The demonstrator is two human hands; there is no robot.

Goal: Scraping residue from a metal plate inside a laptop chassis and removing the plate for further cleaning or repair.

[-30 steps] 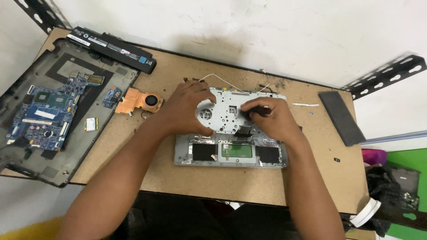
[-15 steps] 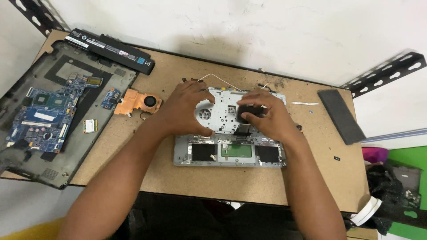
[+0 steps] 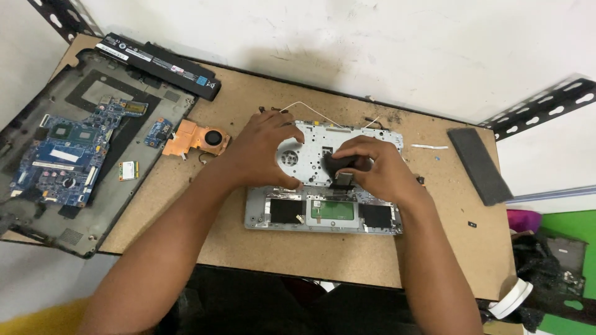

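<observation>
Two hands on silver laptop palmrest frame [image 3: 323, 211], table centre. Right hand [image 3: 372, 167] pinches a small dark part [image 3: 340, 166] closed over the frame; left hand [image 3: 264, 152] presses flat at 9 o'clock. Copper heatsink fan [image 3: 197, 138] at 10 o'clock, black battery [image 3: 161, 65] farther.

A bare chipboard table [image 3: 261, 248] is seen. At centre, a silver laptop palmrest frame [image 3: 323, 214] is laid; at nine o'clock, a grey base case [image 3: 93, 186]; at three, a dark strip [image 3: 479, 164].
</observation>
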